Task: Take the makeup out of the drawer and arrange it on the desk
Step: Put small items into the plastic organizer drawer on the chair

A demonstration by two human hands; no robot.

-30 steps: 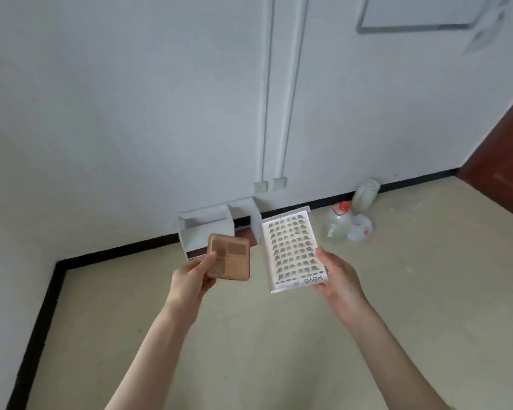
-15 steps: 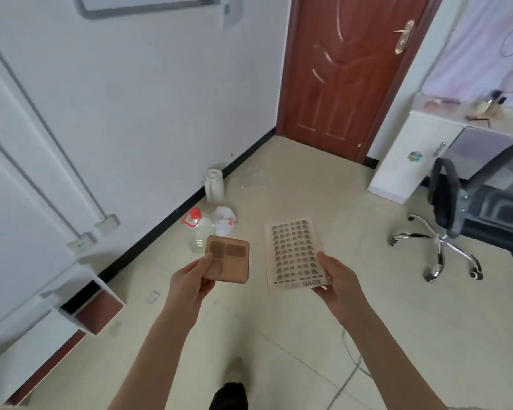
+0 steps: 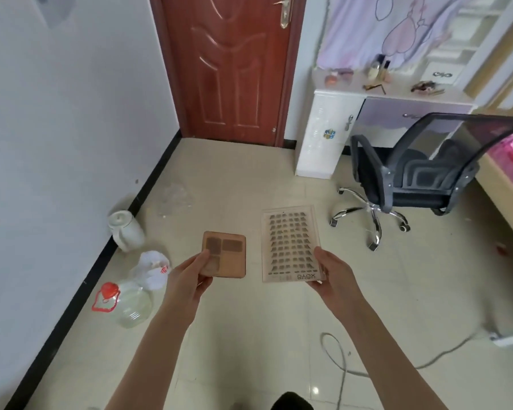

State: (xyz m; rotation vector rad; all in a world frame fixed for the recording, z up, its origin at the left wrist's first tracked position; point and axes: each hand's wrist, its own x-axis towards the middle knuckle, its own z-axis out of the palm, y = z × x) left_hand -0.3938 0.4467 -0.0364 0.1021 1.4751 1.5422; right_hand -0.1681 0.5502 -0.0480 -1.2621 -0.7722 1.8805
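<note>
My left hand (image 3: 188, 275) pinches a small square tan makeup palette (image 3: 227, 255) with brown shades by its near left corner. My right hand (image 3: 332, 272) holds a clear flat case of false lashes (image 3: 289, 241) by its near right corner, thumb on top. Both are held out flat above the floor, side by side. The white desk (image 3: 397, 94) stands at the far right against the wall, with several small makeup items on its top.
A black mesh office chair (image 3: 421, 173) stands in front of the desk. A brown door (image 3: 228, 63) is straight ahead. A white kettle (image 3: 125, 230), a plastic bag and a clear jug (image 3: 125, 301) lie by the left wall. A cable (image 3: 341, 362) runs across the floor; a bed edge is at far right.
My view has swung right from the wall and white drawer unit to the door, desk and chair. Both hands keep the same hold on the palette and lash case.
</note>
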